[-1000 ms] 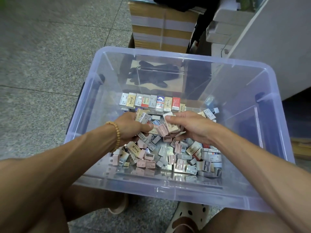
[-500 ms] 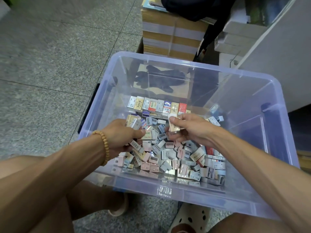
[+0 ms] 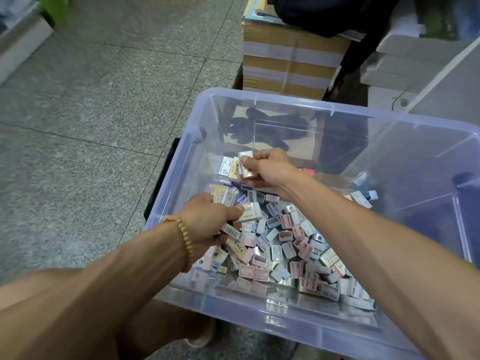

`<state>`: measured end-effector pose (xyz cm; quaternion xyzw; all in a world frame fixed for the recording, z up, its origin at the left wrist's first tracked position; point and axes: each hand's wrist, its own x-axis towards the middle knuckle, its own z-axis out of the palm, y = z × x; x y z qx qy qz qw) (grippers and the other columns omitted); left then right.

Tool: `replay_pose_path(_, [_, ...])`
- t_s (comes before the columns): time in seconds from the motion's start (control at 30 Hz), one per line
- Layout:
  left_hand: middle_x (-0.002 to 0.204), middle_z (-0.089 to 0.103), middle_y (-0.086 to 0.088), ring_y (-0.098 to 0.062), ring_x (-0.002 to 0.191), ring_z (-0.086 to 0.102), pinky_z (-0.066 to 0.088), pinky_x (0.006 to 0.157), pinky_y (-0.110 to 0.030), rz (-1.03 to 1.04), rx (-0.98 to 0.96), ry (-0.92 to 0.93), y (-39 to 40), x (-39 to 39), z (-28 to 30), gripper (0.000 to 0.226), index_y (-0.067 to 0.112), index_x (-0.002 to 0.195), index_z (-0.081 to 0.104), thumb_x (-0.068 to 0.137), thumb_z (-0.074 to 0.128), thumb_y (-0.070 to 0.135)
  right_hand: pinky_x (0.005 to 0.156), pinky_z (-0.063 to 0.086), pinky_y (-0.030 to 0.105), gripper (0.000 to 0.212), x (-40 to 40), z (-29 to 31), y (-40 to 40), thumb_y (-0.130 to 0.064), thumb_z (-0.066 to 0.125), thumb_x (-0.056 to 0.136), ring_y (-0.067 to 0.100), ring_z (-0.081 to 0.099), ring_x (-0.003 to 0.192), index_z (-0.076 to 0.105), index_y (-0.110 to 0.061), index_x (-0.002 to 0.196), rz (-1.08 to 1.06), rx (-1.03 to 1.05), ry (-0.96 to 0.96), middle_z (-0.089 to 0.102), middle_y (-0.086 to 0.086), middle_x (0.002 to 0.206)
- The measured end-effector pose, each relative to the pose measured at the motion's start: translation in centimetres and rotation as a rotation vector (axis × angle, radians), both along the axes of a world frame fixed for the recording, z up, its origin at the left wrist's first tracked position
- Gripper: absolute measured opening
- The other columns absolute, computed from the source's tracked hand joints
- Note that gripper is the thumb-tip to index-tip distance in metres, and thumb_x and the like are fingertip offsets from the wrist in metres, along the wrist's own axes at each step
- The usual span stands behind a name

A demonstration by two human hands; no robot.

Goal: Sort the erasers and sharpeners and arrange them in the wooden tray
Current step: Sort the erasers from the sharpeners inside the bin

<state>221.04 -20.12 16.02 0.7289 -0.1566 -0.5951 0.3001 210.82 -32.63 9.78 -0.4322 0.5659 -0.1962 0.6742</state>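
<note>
Inside the clear bin [image 3: 306, 331], both hands work below the rim, with high transparent walls on every side. Open bin floor remains along the right wall and behind the far row; the near and left portions are crowded. On the floor [image 3: 104, 105] outside, grey speckled tile lies open to the left, while stacked boxes [image 3: 288, 66] stand just beyond the far rim, with a dark bag [image 3: 324, 14] resting on top of them. Bin contents: a loose pile [image 3: 291, 245] of small items covers the near half of the bin floor. The sharpeners in it are small rounded blocks in pink, grey and pale blue, lying at all angles, some showing a slot on the upper face. The erasers are wrapped rectangular bars in white, cream and red printed sleeves, mixed among the sharpeners. A short row [image 3: 230, 167] of erasers stands on edge against the far left part of the bin, sleeves facing up. Right hand [image 3: 270, 166]: raised above that row, fingers and thumb pinching a cream eraser [image 3: 248, 165] held tilted, just beside the row. Left hand [image 3: 207, 219]: low on the left edge of the pile, fingers curled round several erasers, one white sleeve marked 2B [image 3: 250, 213] projecting past the fingertips. A bead bracelet [image 3: 184, 240] sits on the left wrist. No wooden tray can be identified.
</note>
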Motion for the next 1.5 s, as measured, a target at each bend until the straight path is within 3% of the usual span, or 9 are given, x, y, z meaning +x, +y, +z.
replay_pose_path(0.13, [0.077, 0.067, -0.010, -0.016, 0.063, 0.061, 0.041, 0.050, -0.023, 0.017, -0.015, 0.018, -0.1, -0.2, 0.4, 0.004, 0.008, 0.092, 0.062, 0.090, 0.065, 0.006, 0.056, 0.061, 0.030, 0.022, 1.4, -1.0, -0.1, -0.023, 0.079, 0.086, 0.022, 0.071, 0.056, 0.065, -0.006, 0.085, 0.033, -0.030, 0.087, 0.073, 0.013, 0.068])
replay_pose_path(0.4, [0.076, 0.068, -0.007, -0.014, 0.064, 0.063, 0.043, 0.049, -0.023, 0.047, -0.029, 0.031, -0.3, -0.1, 0.6, 0.008, 0.007, 0.097, 0.063, 0.090, 0.066, 0.007, 0.065, 0.058, 0.040, 0.060, 1.2, -1.6, -0.1, -0.062, 0.071, 0.079, 0.027, 0.068, 0.062, 0.055, -0.009, 0.057, 0.154, -0.418, 0.617, 0.066, 0.007, 0.060])
replay_pose_path(0.5, [0.075, 0.070, -0.005, -0.013, 0.065, 0.064, 0.044, 0.050, -0.024, 0.058, -0.030, 0.034, -0.4, -0.1, 0.7, 0.011, 0.008, 0.100, 0.063, 0.089, 0.067, 0.007, 0.067, 0.062, 0.040, 0.053, 0.3, -1.3, -0.1, -0.050, 0.066, 0.088, 0.025, 0.071, 0.056, 0.067, -0.002, 0.065, 0.071, -0.295, 0.409, 0.071, 0.007, 0.060])
replay_pose_path(0.63, [0.072, 0.070, -0.002, -0.013, 0.065, 0.064, 0.043, 0.052, -0.025, 0.070, -0.047, 0.043, -0.4, -0.2, 0.7, 0.014, 0.008, 0.102, 0.062, 0.089, 0.067, 0.008, 0.065, 0.062, 0.034, 0.015, 0.1, -1.0, 0.0, -0.015, 0.070, 0.088, 0.019, 0.073, 0.059, 0.071, -0.005, 0.078, 0.114, -0.169, 0.274, 0.074, 0.010, 0.070])
replay_pose_path(0.9, [0.060, 0.069, 0.003, -0.012, 0.064, 0.065, 0.043, 0.051, -0.024, 0.065, -0.069, 0.054, -0.3, -0.1, 0.7, 0.011, 0.008, 0.099, 0.062, 0.089, 0.066, 0.007, 0.070, 0.061, 0.045, 0.053, 1.8, -1.4, -0.1, -0.054, 0.078, 0.078, 0.025, 0.072, 0.063, 0.063, -0.006, 0.062, 0.256, -0.432, 0.534, 0.071, 0.011, 0.063])
replay_pose_path(1.03, [0.060, 0.068, 0.004, -0.013, 0.067, 0.065, 0.042, 0.052, -0.025, 0.060, -0.089, 0.047, -0.3, -0.1, 0.7, 0.008, 0.010, 0.096, 0.062, 0.089, 0.066, 0.008, 0.073, 0.052, 0.035, 0.033, -0.3, -1.1, 0.9, -0.041, 0.078, 0.083, 0.021, 0.065, 0.075, 0.066, -0.011, 0.090, 0.282, -0.631, 0.480, 0.068, 0.003, 0.077])
replay_pose_path(1.13, [0.063, 0.069, 0.002, -0.014, 0.067, 0.064, 0.042, 0.051, -0.025, 0.045, -0.106, 0.045, -0.4, -0.1, 0.6, 0.006, 0.011, 0.094, 0.063, 0.090, 0.065, 0.007, 0.072, 0.043, 0.032, 0.047, -1.7, -1.2, 1.5, -0.036, 0.081, 0.080, 0.020, 0.059, 0.088, 0.063, -0.018, 0.119, 0.550, -0.832, 0.523, 0.062, -0.003, 0.098])
replay_pose_path(1.33, [0.069, 0.069, -0.004, -0.016, 0.070, 0.066, 0.044, 0.050, -0.025, 0.062, -0.088, 0.037, -0.6, 0.1, 0.4, 0.009, 0.006, 0.098, 0.063, 0.089, 0.064, 0.004, 0.074, 0.047, 0.036, 0.022, -0.4, -2.3, 0.7, -0.019, 0.072, 0.088, 0.026, 0.062, 0.091, 0.067, -0.011, 0.109, 0.588, -1.045, 0.594, 0.066, 0.004, 0.106])
replay_pose_path(1.5, [0.080, 0.068, -0.011, -0.015, 0.069, 0.066, 0.045, 0.047, -0.023, 0.062, -0.085, 0.018, -0.7, -0.2, 0.2, 0.007, 0.005, 0.094, 0.060, 0.090, 0.061, 0.000, 0.075, 0.050, 0.034, 0.021, -1.9, -0.8, 0.6, -0.019, 0.067, 0.092, 0.018, 0.063, 0.086, 0.068, -0.013, 0.112, 0.504, -0.824, 0.502, 0.066, -0.002, 0.096])
